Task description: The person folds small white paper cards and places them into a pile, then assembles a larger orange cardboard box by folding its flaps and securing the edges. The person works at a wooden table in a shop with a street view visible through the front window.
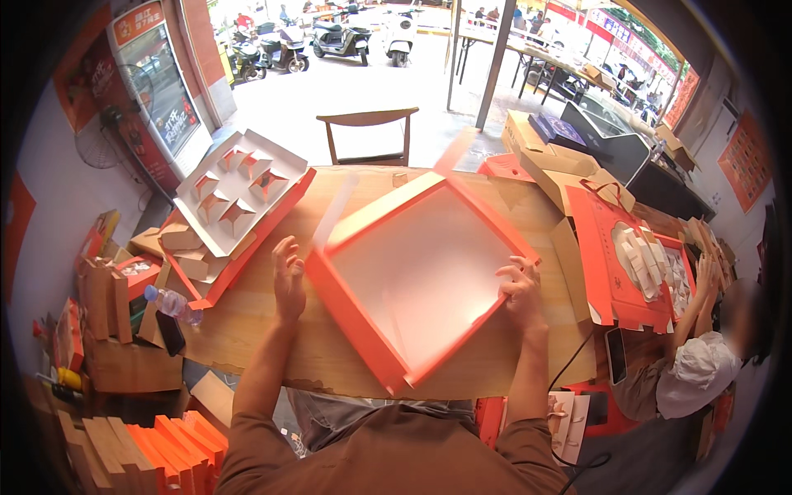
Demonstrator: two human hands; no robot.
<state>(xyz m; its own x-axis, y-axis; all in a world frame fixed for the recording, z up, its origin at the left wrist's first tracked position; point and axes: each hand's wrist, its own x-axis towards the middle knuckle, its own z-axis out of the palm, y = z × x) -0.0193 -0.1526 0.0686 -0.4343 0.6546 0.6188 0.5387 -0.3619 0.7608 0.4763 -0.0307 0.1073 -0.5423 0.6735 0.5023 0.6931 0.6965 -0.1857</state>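
A large square orange-red cardboard box (pixel 355 318) with a whitish inside sits turned cornerwise before me on the wooden table (pixel 239 346). Pale, motion-smeared flaps stick out at its left and far corners. My right hand (pixel 521 290) has its fingers curled over the box's right wall. Beside the left corner, my left hand (pixel 289 276) is raised with fingers apart and holds nothing. Whether its fingertips touch the box, I cannot tell. Farther left, a white tray (pixel 235 186) with folded star-shaped dividers rests on flattened cardboard.
A plastic bottle (pixel 169 304) and a dark phone (pixel 170 332) lie at the table's left edge. On the right are a cardboard carton (pixel 536 169), a red printed box (pixel 606 247) and another person's hands (pixel 707 276). A wooden chair (pixel 369 120) stands beyond the table.
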